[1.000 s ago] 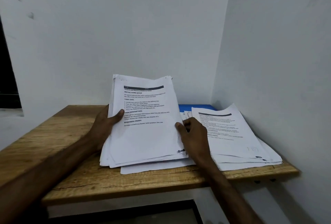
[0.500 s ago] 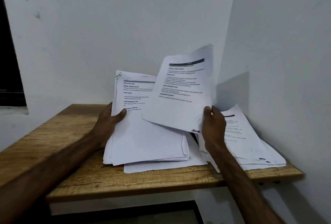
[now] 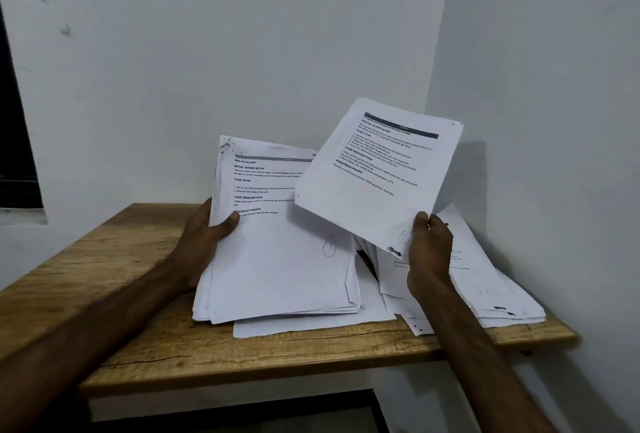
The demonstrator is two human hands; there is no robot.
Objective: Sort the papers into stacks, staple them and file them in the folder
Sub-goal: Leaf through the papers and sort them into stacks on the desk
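Left hand (image 3: pixel 202 242) holding a thick paper stack (image 3: pixel 277 259), thumb curling over its front, right hand (image 3: pixel 429 252) pinching one printed sheet (image 3: pixel 374 176) by the bottom corner, another paper pile (image 3: pixel 491 290) lying on the wooden table (image 3: pixel 104 277) just behind those fingers

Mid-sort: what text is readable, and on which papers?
"Wipe dining table": top page, white paper stack held by left hand.
"INITIAL SCENE SETUP", "TASK GOAL", "TASK DESCRIPTION", "REQUIRED PROPS": that page and lifted white sheet in right hand.
Body text, white pile at right: too blurred.

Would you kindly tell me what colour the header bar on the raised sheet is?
Dark grey header bar, head view.
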